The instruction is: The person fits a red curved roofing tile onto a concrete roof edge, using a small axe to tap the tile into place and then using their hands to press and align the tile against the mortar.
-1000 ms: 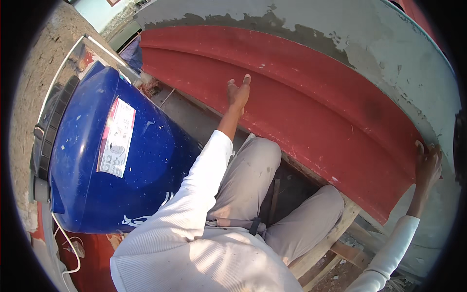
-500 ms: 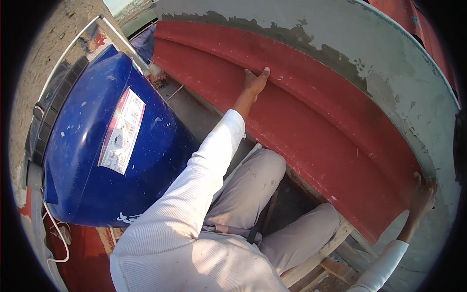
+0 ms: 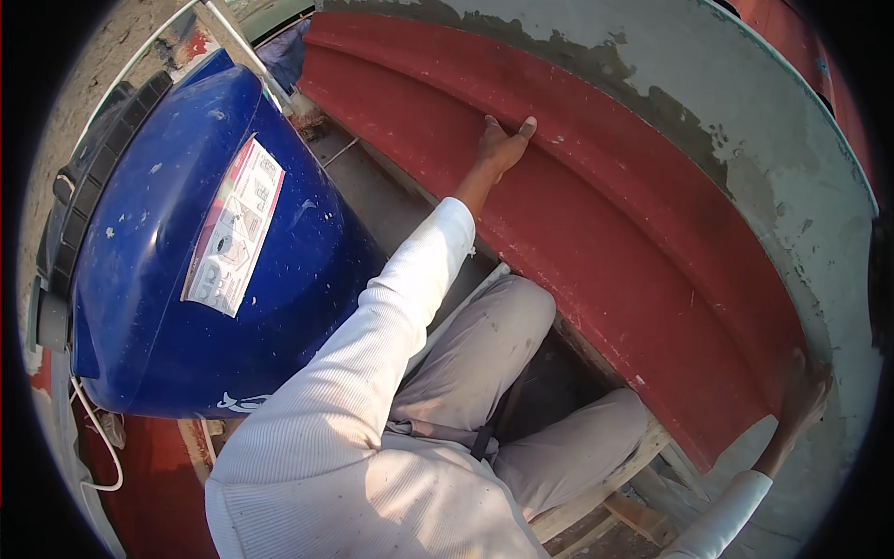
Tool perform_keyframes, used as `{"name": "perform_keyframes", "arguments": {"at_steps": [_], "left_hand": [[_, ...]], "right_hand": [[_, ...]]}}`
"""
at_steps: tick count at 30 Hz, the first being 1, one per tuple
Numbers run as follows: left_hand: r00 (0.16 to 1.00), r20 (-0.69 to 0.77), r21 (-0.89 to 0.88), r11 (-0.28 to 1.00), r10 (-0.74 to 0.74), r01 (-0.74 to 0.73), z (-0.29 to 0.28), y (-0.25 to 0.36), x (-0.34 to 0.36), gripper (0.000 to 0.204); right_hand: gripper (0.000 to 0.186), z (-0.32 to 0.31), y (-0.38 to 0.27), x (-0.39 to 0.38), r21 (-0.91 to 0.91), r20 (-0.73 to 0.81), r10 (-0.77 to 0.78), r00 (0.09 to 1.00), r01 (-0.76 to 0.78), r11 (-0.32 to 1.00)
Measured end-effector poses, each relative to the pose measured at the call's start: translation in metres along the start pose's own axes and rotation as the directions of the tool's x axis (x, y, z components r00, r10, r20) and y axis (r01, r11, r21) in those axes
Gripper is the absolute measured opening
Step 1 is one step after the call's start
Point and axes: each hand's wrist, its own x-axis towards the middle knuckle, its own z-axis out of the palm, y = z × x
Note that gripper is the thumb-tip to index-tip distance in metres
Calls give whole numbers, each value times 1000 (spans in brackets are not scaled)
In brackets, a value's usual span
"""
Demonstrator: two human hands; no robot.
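A long red ribbed roofing sheet (image 3: 596, 233) curves across the view against a grey plastered wall. My left hand (image 3: 506, 149) rests on the raised rib of its upper half, thumb and one finger spread; the other fingers are hidden. My right hand (image 3: 808, 396), blurred and in shadow, is at the sheet's near right end, beside the wall. Its fingers appear bent round the edge there. Both arms wear white ribbed sleeves.
A large blue plastic tank (image 3: 307, 252) with a black lid (image 3: 102, 186) and a label lies on its side at the left. The grey wall (image 3: 801, 168) bounds the right. Wooden slats (image 3: 643, 517) lie below my knees. A white cable (image 3: 116, 466) hangs lower left.
The view has shifted slightly, and the tank sits a little higher and further left. My left hand stays on the rib and my right at the sheet's end.
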Motion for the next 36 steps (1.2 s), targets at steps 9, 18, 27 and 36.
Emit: {"name": "perform_keyframes", "arguments": {"at_steps": [9,18,27,36], "left_hand": [[972,-225,198,974,-64,110,-54,-80,55,112],[954,-287,381,904,-84,194,-43,-126,124,101],[984,-147,548,819,-104,169,-86,-119,148,99],[978,34,601,787,-204,143,-117,-103,138,97]], "right_hand": [[60,10,22,10,-33,93,35,995,-32,999],[68,5,22,10,-89,232,119,965,-101,991],[53,23,27,12,-36,130,-34,991,39,999],[63,29,38,16,44,128,-52,990,46,998]]}}
